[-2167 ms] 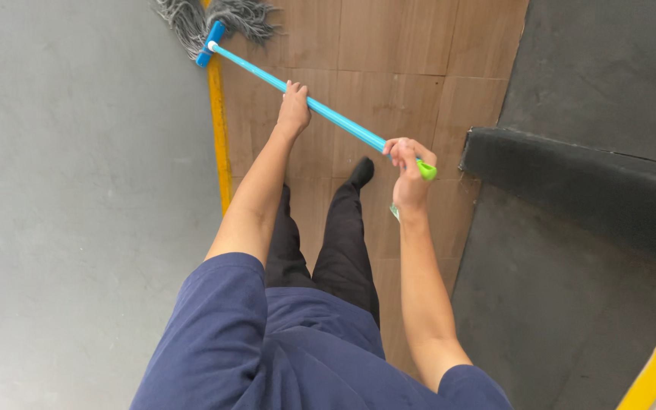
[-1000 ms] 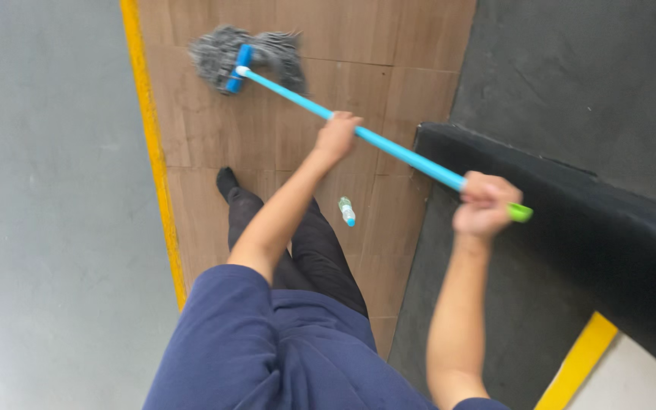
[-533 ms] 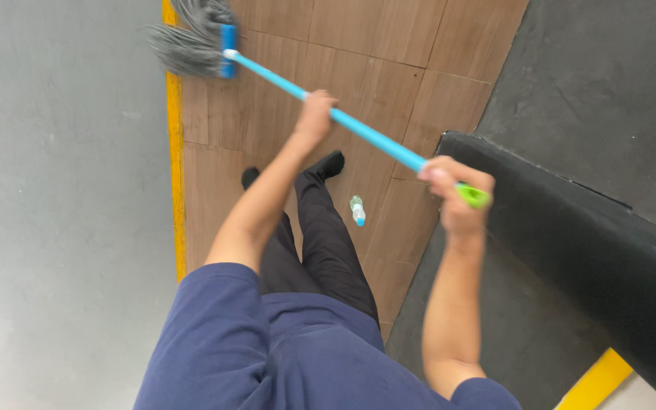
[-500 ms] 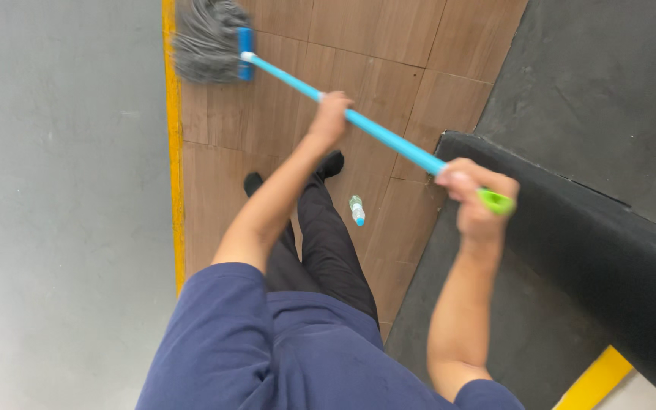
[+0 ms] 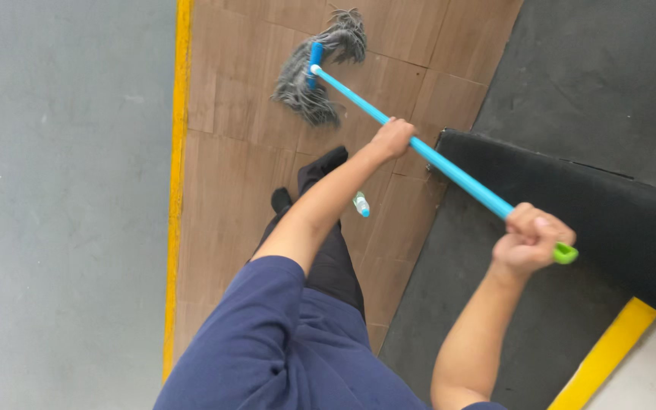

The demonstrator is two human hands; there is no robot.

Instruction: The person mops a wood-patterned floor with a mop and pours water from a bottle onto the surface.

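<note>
Blue-handled mop (image 5: 419, 149) with shaggy grey string head (image 5: 314, 68), resting on brown wood-grain floor (image 5: 229, 190); left hand (image 5: 393, 137) fingers wrapped mid-shaft, right hand (image 5: 531, 239) fingers clenched near green end cap (image 5: 566, 253).

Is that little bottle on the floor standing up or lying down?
Lying down, it seems: the small bottle stretches lengthwise along the brown floor, beside the person's leg. It is small, so not certain.
</note>
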